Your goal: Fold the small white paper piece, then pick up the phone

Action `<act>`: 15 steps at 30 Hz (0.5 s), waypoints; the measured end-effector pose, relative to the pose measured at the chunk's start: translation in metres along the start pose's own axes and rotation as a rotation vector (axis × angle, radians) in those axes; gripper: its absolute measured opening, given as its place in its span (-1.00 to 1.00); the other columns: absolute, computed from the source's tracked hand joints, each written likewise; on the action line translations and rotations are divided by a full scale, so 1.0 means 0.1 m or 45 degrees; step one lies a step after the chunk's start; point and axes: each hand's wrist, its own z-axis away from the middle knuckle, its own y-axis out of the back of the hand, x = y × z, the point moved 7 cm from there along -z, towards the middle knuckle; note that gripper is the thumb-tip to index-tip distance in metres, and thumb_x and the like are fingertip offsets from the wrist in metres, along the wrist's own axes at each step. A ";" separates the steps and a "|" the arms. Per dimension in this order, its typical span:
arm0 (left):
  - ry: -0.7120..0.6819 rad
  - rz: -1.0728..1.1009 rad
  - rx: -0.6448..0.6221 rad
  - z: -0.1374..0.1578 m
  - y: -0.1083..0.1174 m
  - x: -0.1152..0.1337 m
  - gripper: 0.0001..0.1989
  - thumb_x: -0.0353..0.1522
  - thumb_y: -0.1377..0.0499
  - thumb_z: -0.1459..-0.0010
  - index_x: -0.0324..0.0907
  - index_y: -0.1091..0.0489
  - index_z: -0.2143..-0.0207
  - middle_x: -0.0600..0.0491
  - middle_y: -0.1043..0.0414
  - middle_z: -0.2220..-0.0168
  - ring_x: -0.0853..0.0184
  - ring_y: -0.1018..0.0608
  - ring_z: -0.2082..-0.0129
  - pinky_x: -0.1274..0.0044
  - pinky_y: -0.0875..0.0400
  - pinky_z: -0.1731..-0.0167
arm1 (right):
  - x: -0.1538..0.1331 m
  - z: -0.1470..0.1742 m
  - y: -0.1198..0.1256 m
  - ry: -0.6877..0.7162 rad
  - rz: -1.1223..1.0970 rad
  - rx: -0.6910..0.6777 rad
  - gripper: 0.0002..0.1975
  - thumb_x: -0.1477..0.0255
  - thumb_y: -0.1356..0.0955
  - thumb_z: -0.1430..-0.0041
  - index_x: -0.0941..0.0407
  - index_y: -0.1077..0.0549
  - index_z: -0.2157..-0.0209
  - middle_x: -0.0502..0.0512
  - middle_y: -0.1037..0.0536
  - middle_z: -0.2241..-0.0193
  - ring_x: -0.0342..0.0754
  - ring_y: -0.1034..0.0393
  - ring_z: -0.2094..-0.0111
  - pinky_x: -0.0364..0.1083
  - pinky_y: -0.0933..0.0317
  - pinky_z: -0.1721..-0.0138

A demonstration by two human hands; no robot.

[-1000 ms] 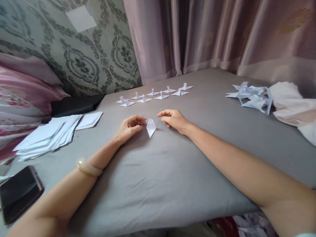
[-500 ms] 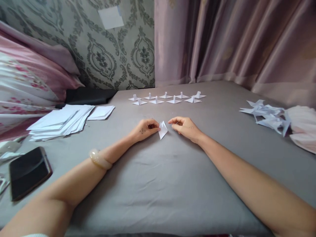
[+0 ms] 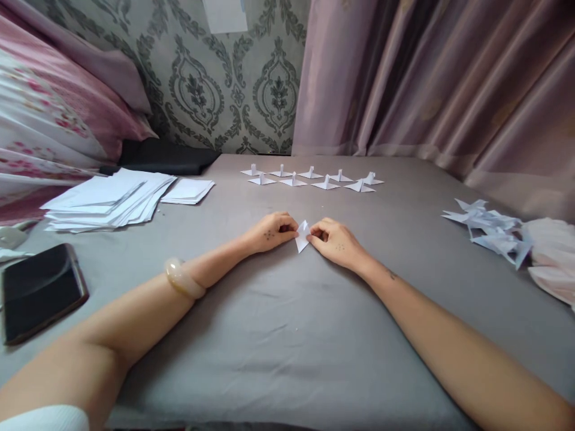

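Note:
A small folded white paper piece [image 3: 302, 237] lies on the grey sheet between my two hands. My left hand [image 3: 272, 231] pinches its left edge with closed fingers. From the other side, my right hand [image 3: 335, 242] grips its right edge. Both forearms rest stretched out on the sheet, and a pale bangle [image 3: 183, 279] sits on my left wrist.
Two rows of several small folded paper figures [image 3: 314, 179] stand farther back. A loose stack of white sheets [image 3: 112, 197] lies at the left, a dark phone [image 3: 40, 291] near it. A heap of folded paper shapes [image 3: 489, 230] and pale cloth [image 3: 554, 257] lie at the right.
My right hand has moved left onto the paper piece and taken hold of it. My left hand has kept its pinch. The view has shifted, so everything sits farther right.

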 end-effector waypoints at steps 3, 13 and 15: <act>0.011 0.137 0.046 0.00 -0.01 0.02 -0.83 -0.36 -0.17 -0.01 -0.22 -0.39 0.30 0.08 -0.35 0.38 0.45 -0.35 0.43 0.60 -0.26 0.40 | -0.01 -0.01 -0.01 0.006 0.023 0.009 -0.93 0.41 -0.34 -0.03 0.10 -0.45 0.45 -0.01 -0.41 0.43 -0.18 -0.27 0.45 -0.15 -0.13 0.35; 0.064 0.307 0.041 -0.10 -0.07 0.04 -0.81 -0.30 -0.18 0.02 -0.26 -0.43 0.42 0.12 -0.30 0.54 0.47 -0.31 0.52 0.61 -0.19 0.50 | -0.06 0.00 0.01 -0.042 0.024 -0.003 -0.84 0.29 -0.31 -0.07 0.10 -0.41 0.41 0.00 -0.41 0.45 -0.17 -0.22 0.51 -0.14 -0.11 0.40; 0.075 0.294 0.046 -0.11 -0.08 0.05 -0.83 -0.31 -0.18 0.02 -0.27 -0.43 0.45 0.14 -0.26 0.57 0.48 -0.28 0.54 0.62 -0.16 0.52 | -0.04 0.00 0.01 -0.095 -0.018 0.007 -0.81 0.26 -0.32 -0.05 0.09 -0.38 0.35 -0.02 -0.43 0.47 -0.18 -0.20 0.54 -0.15 -0.11 0.43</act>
